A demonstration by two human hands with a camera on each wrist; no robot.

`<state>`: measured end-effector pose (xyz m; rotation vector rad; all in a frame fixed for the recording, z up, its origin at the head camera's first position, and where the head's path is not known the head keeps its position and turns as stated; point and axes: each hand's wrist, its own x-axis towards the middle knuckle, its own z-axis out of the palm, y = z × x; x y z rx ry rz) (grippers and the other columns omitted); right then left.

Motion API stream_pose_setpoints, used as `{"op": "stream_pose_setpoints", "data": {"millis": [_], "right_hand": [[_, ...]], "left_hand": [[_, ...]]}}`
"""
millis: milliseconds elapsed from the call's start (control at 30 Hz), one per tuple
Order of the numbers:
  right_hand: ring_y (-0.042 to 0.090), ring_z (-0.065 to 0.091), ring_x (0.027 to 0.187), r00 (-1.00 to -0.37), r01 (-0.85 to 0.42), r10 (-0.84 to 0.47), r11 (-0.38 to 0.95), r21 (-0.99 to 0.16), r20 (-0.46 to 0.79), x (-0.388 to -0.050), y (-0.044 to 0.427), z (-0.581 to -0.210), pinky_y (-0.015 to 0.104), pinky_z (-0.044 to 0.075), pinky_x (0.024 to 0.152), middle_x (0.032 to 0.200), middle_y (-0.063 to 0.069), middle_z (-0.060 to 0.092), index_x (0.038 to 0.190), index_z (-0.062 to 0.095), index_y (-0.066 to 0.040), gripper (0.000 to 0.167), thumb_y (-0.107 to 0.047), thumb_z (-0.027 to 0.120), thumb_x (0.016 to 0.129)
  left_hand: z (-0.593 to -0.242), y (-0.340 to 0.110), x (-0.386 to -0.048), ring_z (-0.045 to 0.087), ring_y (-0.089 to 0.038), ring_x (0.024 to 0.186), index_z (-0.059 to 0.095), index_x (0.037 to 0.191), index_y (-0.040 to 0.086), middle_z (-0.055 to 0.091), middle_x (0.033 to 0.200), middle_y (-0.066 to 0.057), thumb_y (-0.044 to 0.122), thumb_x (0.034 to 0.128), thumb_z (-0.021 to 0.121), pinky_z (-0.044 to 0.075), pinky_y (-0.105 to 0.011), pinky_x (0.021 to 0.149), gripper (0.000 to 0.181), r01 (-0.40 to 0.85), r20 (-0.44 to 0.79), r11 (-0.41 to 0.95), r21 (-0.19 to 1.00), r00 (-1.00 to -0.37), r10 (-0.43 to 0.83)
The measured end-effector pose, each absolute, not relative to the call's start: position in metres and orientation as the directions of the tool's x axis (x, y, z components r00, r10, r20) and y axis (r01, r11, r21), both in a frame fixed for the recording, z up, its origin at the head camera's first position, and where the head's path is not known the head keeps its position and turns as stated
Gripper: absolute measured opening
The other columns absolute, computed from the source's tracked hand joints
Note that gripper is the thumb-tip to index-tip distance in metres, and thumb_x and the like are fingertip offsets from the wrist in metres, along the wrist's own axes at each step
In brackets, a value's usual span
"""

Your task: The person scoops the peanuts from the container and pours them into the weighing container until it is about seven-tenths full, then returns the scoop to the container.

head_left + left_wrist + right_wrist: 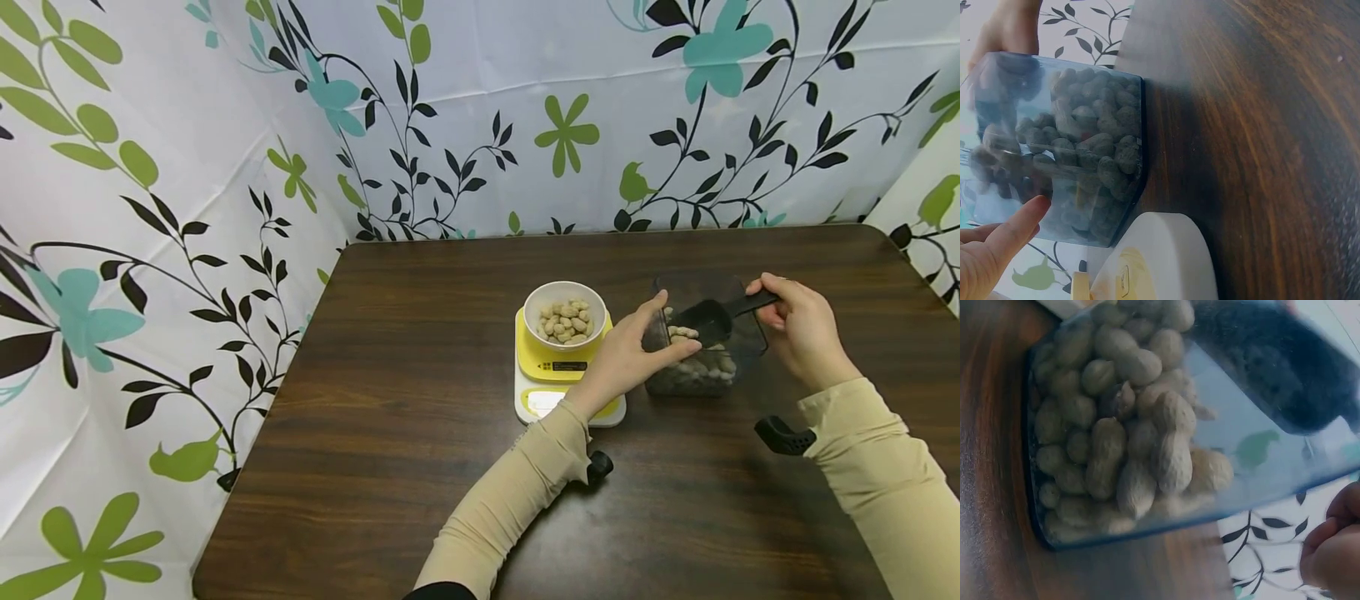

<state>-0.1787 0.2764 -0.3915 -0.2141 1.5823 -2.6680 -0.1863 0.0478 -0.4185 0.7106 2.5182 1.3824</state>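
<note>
A clear plastic container (678, 387) partly filled with unshelled peanuts (1172, 444) stands on the table's right side. My left hand (628, 346) rests against its left side, thumb and fingers extended and spread; a straight finger (1019, 228) touches the wall in the left wrist view. My right hand (798, 325) grips the handle of a black scoop (708, 322), whose bowl is inside the container above the peanuts. Through the wall, the right wrist view shows the dark scoop (1272, 369). How full the scoop is cannot be made out.
Left of the container, a white bowl (540, 292) of peanuts sits on a yellow and white kitchen scale (528, 362). The left forearm passes over the scale's front right part. Brown wooden table (390, 400); a patterned curtain (480, 108) hangs behind and at the left.
</note>
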Motion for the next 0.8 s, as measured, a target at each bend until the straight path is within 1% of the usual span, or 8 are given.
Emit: {"op": "stream_pose_setpoints", "data": {"millis": [100,167,300,400,500,600,700,800], "right_hand": [[0.017,0.013,0.049,-0.988,0.017,-0.128,-0.643,-0.765,0.086,-0.176,0.281,-0.396,0.027,0.012,0.048,0.050,0.004,0.032,0.082,0.061,0.005,0.037,-0.010,0.033,0.102],[0.017,0.012,0.049,-0.986,0.033,-0.142,-0.677,-0.735,0.087,-0.174,0.283,-0.399,0.026,0.015,0.049,0.051,0.005,0.030,0.084,0.060,0.006,0.039,-0.010,0.030,0.102],[0.017,0.013,0.049,-0.986,0.037,-0.137,-0.728,-0.684,0.093,-0.170,0.283,-0.403,0.026,0.015,0.048,0.054,0.005,0.025,0.086,0.058,0.007,0.040,-0.012,0.027,0.103],[0.016,0.012,0.047,-0.992,0.045,-0.108,-0.779,-0.625,0.062,-0.168,0.284,-0.403,0.025,0.009,0.047,0.050,0.006,0.028,0.084,0.057,0.007,0.040,-0.012,0.027,0.103],[0.016,0.013,0.046,-0.997,0.040,-0.070,-0.814,-0.580,0.030,-0.166,0.284,-0.405,0.025,0.006,0.048,0.046,0.006,0.037,0.082,0.056,0.007,0.040,-0.012,0.028,0.103],[0.016,0.013,0.046,-0.999,0.029,-0.048,-0.842,-0.538,0.022,-0.165,0.285,-0.407,0.026,0.014,0.050,0.045,0.007,0.040,0.083,0.055,0.007,0.039,-0.013,0.028,0.103],[0.016,0.014,0.046,-0.999,0.025,-0.042,-0.871,-0.490,0.023,-0.163,0.285,-0.410,0.026,0.024,0.059,0.046,0.007,0.034,0.082,0.054,0.006,0.039,-0.014,0.028,0.103],[0.015,0.014,0.046,-0.999,0.025,-0.043,-0.896,-0.444,0.031,-0.162,0.285,-0.412,0.026,0.027,0.065,0.048,0.006,0.027,0.082,0.054,0.007,0.041,-0.015,0.026,0.103]], "left_hand": [[-0.419,0.048,-0.185,0.030,-0.005,0.139,0.012,0.141,0.051,0.026,0.149,0.023,0.061,0.0843,0.055,0.036,-0.035,0.109,0.072,0.317,0.064,0.451,0.834,-0.869,0.491],[-0.419,0.047,-0.186,0.030,-0.004,0.139,0.012,0.142,0.051,0.026,0.149,0.024,0.060,0.0845,0.055,0.035,-0.035,0.109,0.072,0.318,0.067,0.444,0.837,-0.866,0.495],[-0.418,0.047,-0.187,0.030,-0.003,0.138,0.013,0.142,0.050,0.027,0.148,0.024,0.058,0.0844,0.057,0.035,-0.034,0.109,0.072,0.321,0.073,0.431,0.843,-0.863,0.499],[-0.417,0.046,-0.187,0.030,-0.003,0.138,0.014,0.142,0.050,0.027,0.148,0.024,0.058,0.0839,0.058,0.036,-0.034,0.109,0.073,0.323,0.078,0.431,0.843,-0.865,0.496],[-0.417,0.046,-0.187,0.031,-0.004,0.138,0.014,0.142,0.050,0.026,0.149,0.024,0.058,0.0834,0.059,0.037,-0.035,0.108,0.074,0.322,0.076,0.435,0.841,-0.866,0.494],[-0.416,0.046,-0.187,0.031,-0.005,0.138,0.013,0.142,0.051,0.025,0.149,0.023,0.057,0.0828,0.060,0.036,-0.035,0.109,0.076,0.323,0.072,0.444,0.836,-0.866,0.496],[-0.416,0.045,-0.186,0.030,-0.005,0.139,0.011,0.142,0.051,0.024,0.150,0.022,0.057,0.0814,0.062,0.036,-0.036,0.109,0.080,0.328,0.069,0.450,0.830,-0.863,0.501],[-0.416,0.045,-0.185,0.029,-0.006,0.140,0.009,0.143,0.050,0.022,0.151,0.021,0.057,0.0806,0.063,0.035,-0.035,0.110,0.083,0.345,0.077,0.456,0.821,-0.857,0.509]]}}
